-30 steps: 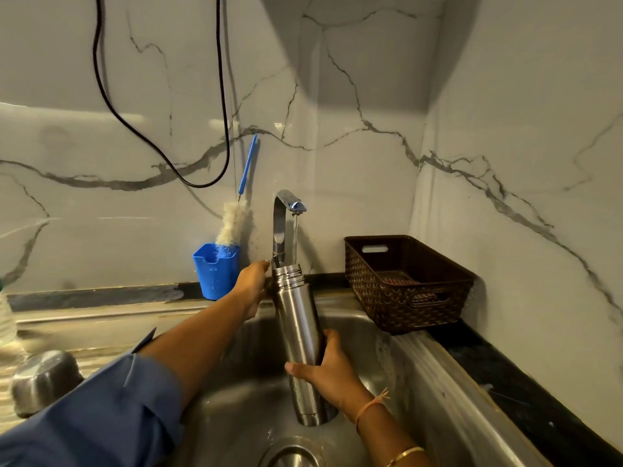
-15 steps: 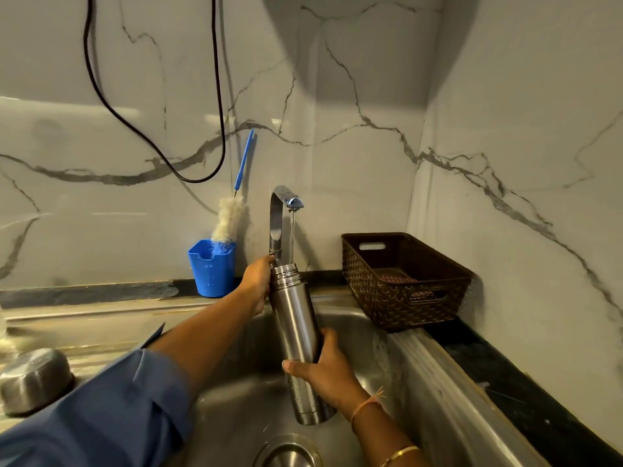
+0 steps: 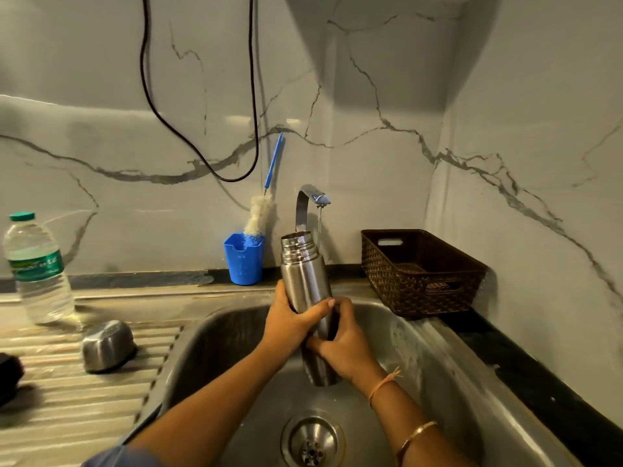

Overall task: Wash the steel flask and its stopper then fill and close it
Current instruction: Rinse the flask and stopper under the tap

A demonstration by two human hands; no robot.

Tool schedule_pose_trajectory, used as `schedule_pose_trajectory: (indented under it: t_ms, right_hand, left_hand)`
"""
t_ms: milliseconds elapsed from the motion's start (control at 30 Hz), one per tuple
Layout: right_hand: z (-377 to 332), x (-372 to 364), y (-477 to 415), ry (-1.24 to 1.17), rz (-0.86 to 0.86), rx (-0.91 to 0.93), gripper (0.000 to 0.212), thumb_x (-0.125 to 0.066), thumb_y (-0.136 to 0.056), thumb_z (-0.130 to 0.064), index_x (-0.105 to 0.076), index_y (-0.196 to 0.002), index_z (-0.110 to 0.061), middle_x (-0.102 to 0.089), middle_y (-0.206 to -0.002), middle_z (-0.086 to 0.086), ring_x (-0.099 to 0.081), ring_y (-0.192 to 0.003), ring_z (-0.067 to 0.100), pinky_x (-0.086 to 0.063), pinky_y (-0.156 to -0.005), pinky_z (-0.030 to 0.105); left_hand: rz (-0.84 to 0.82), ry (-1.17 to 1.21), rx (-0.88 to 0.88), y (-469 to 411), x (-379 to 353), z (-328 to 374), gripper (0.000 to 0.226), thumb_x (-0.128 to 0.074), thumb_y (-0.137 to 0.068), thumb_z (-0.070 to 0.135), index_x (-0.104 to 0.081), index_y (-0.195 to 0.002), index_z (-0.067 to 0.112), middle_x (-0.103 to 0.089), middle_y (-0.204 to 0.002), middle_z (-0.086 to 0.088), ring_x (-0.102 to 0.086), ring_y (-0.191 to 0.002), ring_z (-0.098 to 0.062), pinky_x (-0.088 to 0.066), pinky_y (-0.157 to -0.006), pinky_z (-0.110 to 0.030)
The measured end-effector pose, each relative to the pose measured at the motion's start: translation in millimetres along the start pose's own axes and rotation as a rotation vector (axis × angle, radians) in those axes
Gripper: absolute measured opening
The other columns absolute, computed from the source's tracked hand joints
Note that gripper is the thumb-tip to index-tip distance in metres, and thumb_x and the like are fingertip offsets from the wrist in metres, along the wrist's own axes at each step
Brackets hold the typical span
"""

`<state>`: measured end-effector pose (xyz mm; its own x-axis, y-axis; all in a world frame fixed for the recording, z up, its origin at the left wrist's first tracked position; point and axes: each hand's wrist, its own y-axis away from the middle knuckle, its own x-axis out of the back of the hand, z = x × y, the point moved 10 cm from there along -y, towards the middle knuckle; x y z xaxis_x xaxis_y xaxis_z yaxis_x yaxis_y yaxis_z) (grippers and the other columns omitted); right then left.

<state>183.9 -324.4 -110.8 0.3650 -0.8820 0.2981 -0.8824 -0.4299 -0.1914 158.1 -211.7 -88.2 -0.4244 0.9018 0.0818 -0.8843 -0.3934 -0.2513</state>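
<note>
— Where do we have the steel flask (image 3: 305, 281)?

— Over the basin of the sink (image 3: 209, 335), nearly upright, its open threaded mouth at the top, just below the spout of the tap (image 3: 308, 202).

— And our hands?

— Both grip it. Our left hand (image 3: 290, 323) wraps the middle of the body from the left, thumb across the front. Our right hand (image 3: 344, 347) grips it a little lower from the right, fingers curled round the steel. The two hands touch.

— Is water running?

— A thin stream (image 3: 319, 220) falls from the spout, just beside the right edge of the flask's neck. We cannot tell whether it touches the flask or goes in.

— What do we see on the draining board to our left?

— A steel cap (image 3: 106, 345) lying mouth down on the ridges, a plastic water bottle (image 3: 37, 267) with a green lid standing behind it, and a dark thing (image 3: 10, 375) at the frame's edge that we cannot make out.

— Behind the sink?

— A blue cup (image 3: 243, 259) against the wall holding a bottle brush (image 3: 261, 214), left of the tap. On the dark table (image 3: 539, 382) to our right sits a brown basket (image 3: 421, 274), in the corner by the marble walls.
</note>
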Motion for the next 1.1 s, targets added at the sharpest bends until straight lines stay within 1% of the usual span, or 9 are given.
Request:
schedule_pose_trajectory:
  t_ms: [100, 233, 400, 500, 667, 733, 833, 967, 1100]
  right_hand:
    - [-5, -19, 13, 0.040, -0.075, -0.051, 0.062, -0.078, -0.070, -0.009, -0.039, -0.116, -0.023, -0.060, -0.107, -0.006, -0.060, -0.097, 0.013, -0.049, -0.076, 0.019]
    - [-48, -13, 15, -0.020, -0.003, 0.094, 0.061, -0.070, -0.073, 0.006, -0.038, -0.117, -0.021, -0.055, -0.099, -0.011, -0.057, -0.089, 0.002, -0.048, -0.065, 0.009]
    - [-42, -26, 31, -0.081, -0.016, -0.005, 0.060, -0.075, -0.071, -0.002, -0.044, -0.120, -0.018, -0.057, -0.103, -0.005, -0.058, -0.095, 0.013, -0.047, -0.071, 0.016]
    - [-50, -20, 29, -0.108, 0.038, 0.053, 0.054, -0.080, -0.071, -0.014, -0.045, -0.111, -0.023, -0.063, -0.100, -0.005, -0.062, -0.087, 0.008, -0.048, -0.067, 0.012]
    - [-50, 1, 39, 0.146, 0.083, -0.022, 0.071, -0.067, -0.077, -0.054, -0.035, -0.133, -0.025, -0.057, -0.120, 0.003, -0.057, -0.103, 0.017, -0.049, -0.081, 0.025]
    - [-47, 17, 43, 0.242, 0.097, -0.065, 0.077, -0.062, -0.077, -0.061, -0.029, -0.139, -0.029, -0.049, -0.132, 0.006, -0.053, -0.113, 0.022, -0.052, -0.086, 0.036]
    - [-41, 18, 53, 0.113, 0.017, -0.156, 0.072, -0.062, -0.079, -0.057, -0.029, -0.137, -0.031, -0.039, -0.137, 0.003, -0.052, -0.112, 0.025, -0.058, -0.061, 0.035]
    - [-49, 12, 57, 0.080, 0.070, -0.055, 0.053, -0.068, -0.081, -0.041, -0.037, -0.123, -0.029, -0.041, -0.122, -0.002, -0.052, -0.103, 0.017, -0.060, -0.064, 0.036]
    - [-56, 21, 54, 0.227, 0.217, 0.030, 0.061, -0.070, -0.076, -0.045, -0.044, -0.126, -0.022, -0.049, -0.127, 0.004, -0.050, -0.107, 0.016, -0.050, -0.086, 0.033]
  left_hand:
    - [-0.008, -0.221, -0.031, 19, 11, 4, 0.072, -0.083, -0.067, 0.030, -0.038, -0.124, 0.027, -0.056, -0.113, 0.007, -0.056, -0.102, -0.010, -0.049, -0.086, -0.024]
    - [0.074, -0.212, -0.213, 25, 32, 52, 0.070, -0.084, -0.064, 0.033, -0.037, -0.116, 0.031, -0.053, -0.102, 0.021, -0.055, -0.093, 0.003, -0.043, -0.075, -0.010]
    - [-0.032, -0.454, -0.134, 28, 30, 52, 0.067, -0.079, -0.070, 0.042, -0.037, -0.120, 0.023, -0.054, -0.108, 0.007, -0.053, -0.092, -0.006, -0.040, -0.066, -0.011]
    - [0.064, -0.320, -0.085, 23, 45, 59, 0.062, -0.075, -0.072, 0.045, -0.037, -0.116, 0.022, -0.055, -0.104, 0.007, -0.058, -0.088, -0.009, -0.045, -0.065, -0.015]
    - [0.142, 0.237, 0.465, 30, 48, 1, 0.087, -0.076, -0.068, 0.051, -0.038, -0.134, 0.009, -0.060, -0.116, -0.014, -0.062, -0.097, -0.028, -0.055, -0.080, -0.042]
    - [0.179, 0.448, 0.608, 45, 43, -21, 0.087, -0.076, -0.071, 0.047, -0.033, -0.138, 0.011, -0.058, -0.116, -0.017, -0.062, -0.095, -0.032, -0.055, -0.072, -0.046]
    - [0.190, 0.731, 0.728, 61, 27, -37, 0.068, -0.067, -0.082, 0.042, -0.036, -0.133, 0.009, -0.057, -0.109, -0.021, -0.061, -0.091, -0.036, -0.054, -0.074, -0.049]
    - [0.159, 0.755, 0.804, 70, 12, -50, 0.054, -0.056, -0.090, 0.044, -0.039, -0.126, 0.007, -0.053, -0.120, -0.026, -0.057, -0.112, -0.041, -0.048, -0.093, -0.052]
    - [0.097, 0.595, 0.796, 62, 21, -66, 0.069, -0.059, -0.085, 0.050, -0.030, -0.139, 0.018, -0.049, -0.126, -0.026, -0.062, -0.099, -0.044, -0.056, -0.073, -0.052]
